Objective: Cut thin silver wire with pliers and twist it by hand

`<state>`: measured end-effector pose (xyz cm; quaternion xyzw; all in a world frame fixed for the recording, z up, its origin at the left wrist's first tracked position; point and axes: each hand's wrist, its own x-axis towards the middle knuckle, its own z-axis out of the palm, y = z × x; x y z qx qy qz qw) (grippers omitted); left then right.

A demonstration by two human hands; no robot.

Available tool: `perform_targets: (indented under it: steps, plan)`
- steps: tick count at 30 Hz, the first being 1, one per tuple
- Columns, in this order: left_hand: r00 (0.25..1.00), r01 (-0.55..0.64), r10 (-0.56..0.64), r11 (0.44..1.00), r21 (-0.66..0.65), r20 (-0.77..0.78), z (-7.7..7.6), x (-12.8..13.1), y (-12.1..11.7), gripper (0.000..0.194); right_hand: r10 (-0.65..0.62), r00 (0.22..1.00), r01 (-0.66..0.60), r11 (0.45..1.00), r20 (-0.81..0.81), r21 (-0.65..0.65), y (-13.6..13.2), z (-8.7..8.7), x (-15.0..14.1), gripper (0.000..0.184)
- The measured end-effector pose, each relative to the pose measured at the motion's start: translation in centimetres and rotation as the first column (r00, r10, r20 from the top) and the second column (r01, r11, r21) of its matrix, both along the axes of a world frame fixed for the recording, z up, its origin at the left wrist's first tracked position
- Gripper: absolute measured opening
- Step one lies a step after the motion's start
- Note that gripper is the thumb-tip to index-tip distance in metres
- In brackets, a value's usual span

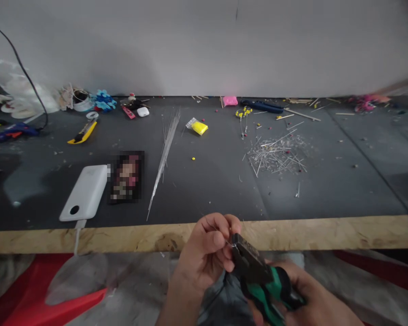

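Observation:
Just in front of the table's wooden edge, my left hand (209, 246) is closed, pinching a thin wire (228, 243) between thumb and fingers. My right hand (301, 290) is wrapped round the green and black handles of a pair of pliers (253, 267). The pliers' jaws are at the wire, right beside my left fingertips; whether they are fully closed on it I cannot tell. Beyond my hands, a long bundle of straight wires (166, 151) lies on the dark tabletop. A loose pile of short cut wires (275, 154) lies to the right.
A white power bank (85, 192) with a cable and a blurred-out dark object (127, 176) lie at left. Farther back are a yellow cutter (83, 132), a blue glue gun (17, 131), a yellow clay packet (199, 127), a pink packet (230, 100) and a dark blue-handled tool (261, 106).

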<state>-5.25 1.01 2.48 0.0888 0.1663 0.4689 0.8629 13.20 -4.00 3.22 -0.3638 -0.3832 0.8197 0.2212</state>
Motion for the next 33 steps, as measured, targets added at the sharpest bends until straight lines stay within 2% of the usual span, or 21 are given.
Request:
perform_targets:
  steps: [2,4,6,9,13,17,19,23,28,31,33]
  plan:
    - [0.999,0.032,-0.032,0.999,0.004,0.018,-0.1,0.0,-0.1,0.014,0.002,0.999,-0.002,1.0,0.032,-0.001,-0.1,0.0,-0.1,0.019]
    - [0.997,0.07,-0.07,0.998,0.008,0.037,-0.1,0.0,-0.1,0.016,0.028,0.997,-0.032,0.998,0.075,0.05,0.2,0.3,-0.1,0.016]
    - [0.992,0.11,-0.111,0.994,0.021,0.058,0.0,0.1,-0.2,0.018,0.059,0.996,-0.067,0.991,0.071,0.113,0.5,0.7,-0.1,0.02]
    - [0.986,0.146,-0.147,0.989,0.022,0.076,0.2,0.3,-0.3,0.022,0.075,0.997,-0.079,0.987,0.035,0.141,0.8,0.8,0.2,0.026]
    - [0.978,0.184,-0.185,0.983,0.016,0.097,0.0,0.5,-0.5,0.024,0.023,1.0,-0.023,0.989,0.002,0.146,0.2,-0.4,0.6,0.032]
    - [0.932,0.19,-0.224,0.971,0.144,0.285,-1.2,0.9,-0.5,0.018,0.003,0.995,0.013,0.988,-0.104,0.151,-0.4,-1.9,0.5,0.043]
    - [0.915,0.174,-0.229,0.967,0.185,0.333,-1.8,1.2,-0.6,0.015,-0.007,0.99,0.028,0.989,-0.144,0.145,-0.6,-2.4,0.4,0.04]
    - [0.951,0.132,-0.175,0.976,0.175,0.256,-1.8,1.6,-0.7,0.021,-0.015,0.989,0.035,0.99,-0.147,0.135,-0.5,-2.9,0.1,0.024]
    - [0.971,0.136,-0.161,0.98,0.145,0.175,-1.2,1.7,-0.6,0.029,0.076,0.981,-0.059,0.993,-0.178,0.103,-0.1,-3.0,-0.1,0.026]
    - [0.973,0.122,-0.15,0.979,0.162,0.173,-1.3,1.4,-0.5,0.025,0.092,0.976,-0.087,0.996,-0.199,0.031,0.2,-2.7,-0.2,0.023]
    - [0.986,0.078,-0.095,0.989,0.125,0.134,-1.3,1.0,-0.3,0.021,0.09,0.973,-0.095,0.995,-0.211,-0.013,0.4,-2.6,-0.1,0.025]
